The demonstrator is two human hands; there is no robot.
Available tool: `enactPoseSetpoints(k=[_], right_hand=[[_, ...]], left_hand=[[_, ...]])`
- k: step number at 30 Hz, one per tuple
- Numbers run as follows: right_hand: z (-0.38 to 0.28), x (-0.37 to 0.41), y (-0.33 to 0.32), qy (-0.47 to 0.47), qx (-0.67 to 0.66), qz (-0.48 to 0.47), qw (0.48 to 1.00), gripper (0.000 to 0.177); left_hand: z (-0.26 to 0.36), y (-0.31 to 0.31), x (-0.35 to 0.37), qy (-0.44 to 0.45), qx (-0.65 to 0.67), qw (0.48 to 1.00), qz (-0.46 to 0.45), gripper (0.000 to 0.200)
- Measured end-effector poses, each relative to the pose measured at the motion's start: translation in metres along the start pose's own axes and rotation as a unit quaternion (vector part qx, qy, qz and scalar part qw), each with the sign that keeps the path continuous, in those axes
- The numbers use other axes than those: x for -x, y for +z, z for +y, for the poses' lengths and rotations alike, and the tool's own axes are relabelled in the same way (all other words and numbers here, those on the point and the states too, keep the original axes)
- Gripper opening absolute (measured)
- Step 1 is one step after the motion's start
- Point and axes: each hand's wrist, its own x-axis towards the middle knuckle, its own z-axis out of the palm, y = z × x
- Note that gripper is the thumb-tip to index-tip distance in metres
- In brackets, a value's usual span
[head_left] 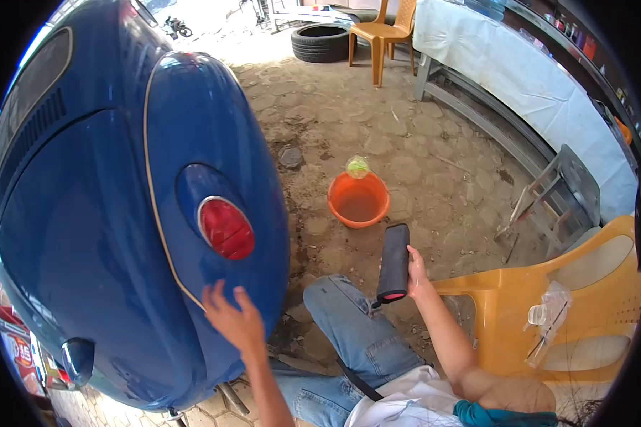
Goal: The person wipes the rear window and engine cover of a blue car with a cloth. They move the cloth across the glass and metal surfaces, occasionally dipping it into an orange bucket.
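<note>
My left hand (235, 317) is open, fingers spread, close over the blue car's rear fender (260, 192), just below the red tail light (226, 229). A cream trim line runs down beside the fingers. In my right hand (416, 273) I grip a long dark grey case (394, 263) with a red lower end, tilted upright above my knee. My fingers wrap its right side, and part of them is hidden behind it.
An orange bucket (341, 205) stands on the stone floor, a yellow-green item (357, 166) at its rim. A yellow chair (509, 285) holds a plastic bag (550, 324). Behind are a covered table (506, 64), a grey folding chair (577, 181), a tire (319, 45) and an orange chair (381, 31).
</note>
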Motion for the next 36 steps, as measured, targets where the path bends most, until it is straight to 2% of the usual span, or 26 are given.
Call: enactPoseSetpoints(k=[1, 2, 3, 5, 8, 11, 12, 14, 17, 19, 21, 23, 24, 26, 28, 30, 32, 33, 34, 36], right_hand=[[-0.004, 0.004, -0.001, -0.014, -0.011, -0.005, 1.0, 0.076], [-0.005, 0.007, -0.003, -0.026, -0.022, -0.011, 0.999, 0.074], [0.03, -0.028, -0.002, -0.004, -0.06, -0.013, 0.998, 0.073], [0.008, -0.046, -0.018, -0.011, -0.048, -0.015, 0.999, 0.071], [-0.011, -0.074, -0.035, -0.03, -0.031, 0.016, 0.999, 0.07], [-0.001, -0.108, -0.054, -0.051, -0.046, -0.011, 0.998, 0.07], [0.003, -0.113, -0.057, -0.03, -0.091, -0.034, 0.995, 0.069], [0.016, -0.118, -0.054, -0.02, -0.09, -0.021, 0.996, 0.068], [0.026, -0.12, -0.063, -0.008, -0.07, -0.009, 0.997, 0.067], [0.035, -0.118, -0.075, -0.001, -0.059, -0.001, 0.998, 0.067], [0.038, -0.118, -0.08, 0.001, -0.049, 0.008, 0.999, 0.067], [0.045, -0.119, -0.083, 0.007, -0.06, 0.011, 0.998, 0.068], [0.045, -0.121, -0.082, 0.01, -0.065, 0.009, 0.998, 0.068], [0.046, -0.123, -0.078, 0.029, -0.081, 0.0, 0.996, 0.069], [0.043, -0.122, -0.069, 0.056, -0.135, -0.003, 0.989, 0.07], [0.046, -0.113, -0.054, 0.081, -0.233, 0.001, 0.969, 0.07], [0.047, -0.09, -0.04, 0.084, -0.214, 0.031, 0.973, 0.07], [0.045, -0.08, -0.032, 0.086, -0.201, 0.043, 0.975, 0.069], [0.05, -0.078, -0.026, 0.038, -0.221, 0.018, 0.974, 0.068], [0.045, -0.049, -0.012, 0.074, -0.231, 0.033, 0.97, 0.068]], left_hand=[[0.027, 0.004, 0.006, 0.055, 0.058, 0.997, -0.012, 0.029], [0.044, 0.011, 0.009, 0.081, 0.165, 0.978, -0.093, 0.024], [0.044, 0.036, -0.013, 0.12, 0.232, 0.946, -0.192, 0.021], [0.085, 0.096, -0.011, 0.071, 0.352, 0.884, -0.301, 0.017], [0.113, 0.221, -0.012, 0.092, 0.313, 0.865, -0.382, 0.027], [0.141, 0.344, -0.009, 0.151, 0.306, 0.838, -0.425, 0.034], [0.145, 0.385, 0.0, 0.185, 0.243, 0.844, -0.441, 0.034], [0.15, 0.462, 0.005, 0.252, 0.112, 0.846, -0.456, 0.036], [0.157, 0.534, 0.014, 0.195, -0.009, 0.828, -0.526, 0.039], [0.143, 0.579, 0.027, 0.169, -0.041, 0.826, -0.536, 0.044], [0.105, 0.635, 0.043, 0.271, -0.005, 0.8, -0.535, 0.044], [0.101, 0.637, 0.04, 0.094, 0.142, 0.725, -0.667, 0.044], [0.119, 0.608, 0.023, -0.14, 0.258, 0.603, -0.741, 0.044], [0.151, 0.543, 0.006, -0.205, 0.365, 0.497, -0.76, 0.04], [0.171, 0.449, 0.012, -0.087, 0.405, 0.478, -0.775, 0.04], [0.163, 0.39, 0.055, 0.089, 0.386, 0.604, -0.691, 0.038], [0.162, 0.324, 0.085, 0.213, 0.284, 0.73, -0.584, 0.035], [0.154, 0.3, 0.103, 0.186, 0.277, 0.732, -0.594, 0.034], [0.15, 0.277, 0.118, 0.159, 0.271, 0.734, -0.602, 0.04], [0.158, 0.22, 0.129, 0.217, 0.183, 0.755, -0.591, 0.051]])
